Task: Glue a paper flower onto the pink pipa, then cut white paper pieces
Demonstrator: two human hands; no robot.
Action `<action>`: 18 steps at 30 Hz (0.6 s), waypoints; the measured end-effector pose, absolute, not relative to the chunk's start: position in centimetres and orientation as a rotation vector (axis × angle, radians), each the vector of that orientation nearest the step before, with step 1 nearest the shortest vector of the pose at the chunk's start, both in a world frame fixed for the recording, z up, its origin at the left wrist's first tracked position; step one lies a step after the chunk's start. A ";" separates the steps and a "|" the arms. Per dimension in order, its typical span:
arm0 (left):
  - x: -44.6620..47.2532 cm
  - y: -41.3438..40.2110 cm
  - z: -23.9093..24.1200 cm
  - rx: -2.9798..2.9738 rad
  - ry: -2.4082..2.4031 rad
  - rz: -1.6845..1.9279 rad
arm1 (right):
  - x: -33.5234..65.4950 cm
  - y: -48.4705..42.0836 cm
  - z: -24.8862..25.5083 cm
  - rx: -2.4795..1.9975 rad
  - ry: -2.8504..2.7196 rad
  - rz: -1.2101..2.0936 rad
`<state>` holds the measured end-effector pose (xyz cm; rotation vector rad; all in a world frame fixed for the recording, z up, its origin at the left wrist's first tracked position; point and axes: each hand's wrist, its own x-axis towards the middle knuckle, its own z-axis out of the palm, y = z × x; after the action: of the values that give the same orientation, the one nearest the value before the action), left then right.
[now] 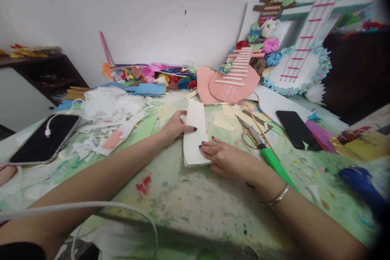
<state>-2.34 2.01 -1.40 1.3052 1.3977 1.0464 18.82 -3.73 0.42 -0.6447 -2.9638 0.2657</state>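
A folded strip of white paper [195, 134] lies lengthwise on the paint-stained table in front of me. My left hand [176, 128] is closed on its left edge, the thumb across the top and the other fingers partly hidden behind. From the right, my right hand [224, 156] rests on the paper's lower right edge with fingers stretched out and flat; its thumb is hard to see. Scissors [252, 132] lie just beyond the right hand, beside a green-handled tool [276, 164] that passes behind the right wrist. Cream paper scraps [224, 124] are scattered near the paper's right side.
A black phone [297, 130] lies at right, and another dark device [45, 138] with a white cable at left. White string [111, 103] is heaped back left. Pink paper instrument [233, 83] leans at the back. A white cable [122, 205] crosses the near left.
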 end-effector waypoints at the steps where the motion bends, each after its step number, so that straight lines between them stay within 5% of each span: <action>1: -2.4 2.2 -1.4 1.304 1.380 1.035 | 18.8 -3.7 0.4 -0.645 -2.966 0.265; 18: -3.0 2.3 -1.8 1.930 1.383 0.996 | 18.7 -4.1 1.3 -0.656 -2.948 0.330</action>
<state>-2.98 2.28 -1.79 1.9296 1.3829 0.9959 18.72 -4.14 1.27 -0.6556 -2.9482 0.3303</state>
